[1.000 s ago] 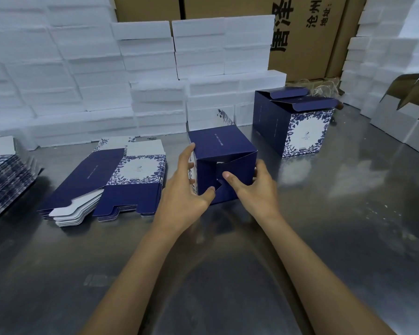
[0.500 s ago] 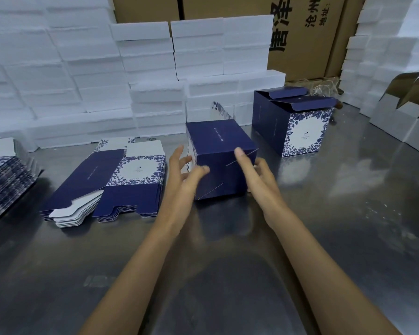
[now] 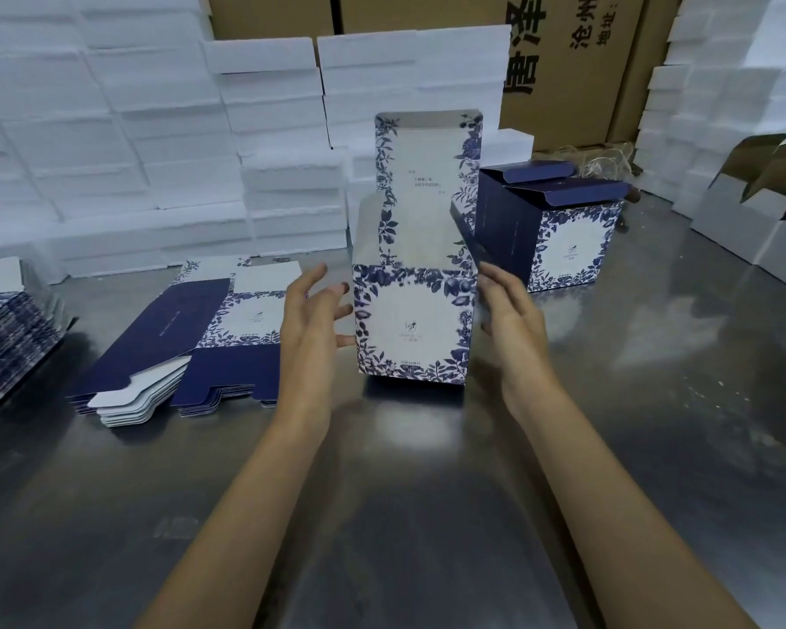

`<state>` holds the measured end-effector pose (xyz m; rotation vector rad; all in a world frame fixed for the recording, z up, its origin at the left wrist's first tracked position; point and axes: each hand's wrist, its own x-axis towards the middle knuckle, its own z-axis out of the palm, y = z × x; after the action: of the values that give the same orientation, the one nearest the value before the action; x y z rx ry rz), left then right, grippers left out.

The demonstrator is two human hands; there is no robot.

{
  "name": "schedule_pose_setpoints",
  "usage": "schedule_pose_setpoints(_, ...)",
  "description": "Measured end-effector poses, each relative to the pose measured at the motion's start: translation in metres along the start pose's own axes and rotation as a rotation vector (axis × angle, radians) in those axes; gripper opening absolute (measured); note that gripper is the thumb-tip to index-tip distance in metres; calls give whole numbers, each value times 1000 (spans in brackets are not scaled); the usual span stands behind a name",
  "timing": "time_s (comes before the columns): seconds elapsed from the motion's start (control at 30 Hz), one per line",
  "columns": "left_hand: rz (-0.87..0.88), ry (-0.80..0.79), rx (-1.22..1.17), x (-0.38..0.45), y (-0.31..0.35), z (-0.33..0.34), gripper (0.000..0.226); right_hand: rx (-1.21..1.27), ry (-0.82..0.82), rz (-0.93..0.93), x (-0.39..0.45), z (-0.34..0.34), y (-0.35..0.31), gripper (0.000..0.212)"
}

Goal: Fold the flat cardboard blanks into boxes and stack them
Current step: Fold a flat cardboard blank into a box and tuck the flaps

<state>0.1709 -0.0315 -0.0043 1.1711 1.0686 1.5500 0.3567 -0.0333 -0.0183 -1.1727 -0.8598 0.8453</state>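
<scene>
A blue-and-white floral box [image 3: 411,320] stands upright on the steel table [image 3: 382,515], its top open and its long lid flap pointing straight up. My left hand [image 3: 312,320] rests against the box's left edge with thumb and fingertips touching it. My right hand [image 3: 513,320] lies flat against its dark blue right side. Between them the two hands hold the box. A pile of flat navy blanks [image 3: 228,329] lies to the left of my left hand. Two folded boxes [image 3: 568,238] with open lids stand behind on the right.
Another heap of flat blanks [image 3: 5,320] sits at the table's left edge. White foam blocks [image 3: 155,152] are piled along the back, with brown cartons [image 3: 563,61] behind them. Open white cartons [image 3: 767,211] stand at the right.
The box was lying with its navy bottom toward me while my fingers pressed the bottom flaps shut. It has been tipped upright, floral face toward me, with my hands at its sides.
</scene>
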Motion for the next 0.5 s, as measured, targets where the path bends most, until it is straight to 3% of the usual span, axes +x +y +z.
schedule_pose_setpoints(0.17,22,4,109,-2,1,2,22,-86,-125,-31,-17,8,-11,61)
schedule_pose_setpoints(0.3,15,-25,146,-3,2,1,13,-152,-124,-83,-21,12,-7,48)
schedule_pose_setpoints(0.43,-73,-90,148,-2,10,-2,35,-125,-141,-71,-19,14,-7,50)
schedule_pose_setpoints(0.5,-66,-152,217,0,16,-5,31,-116,-164,-68,-20,15,-8,54)
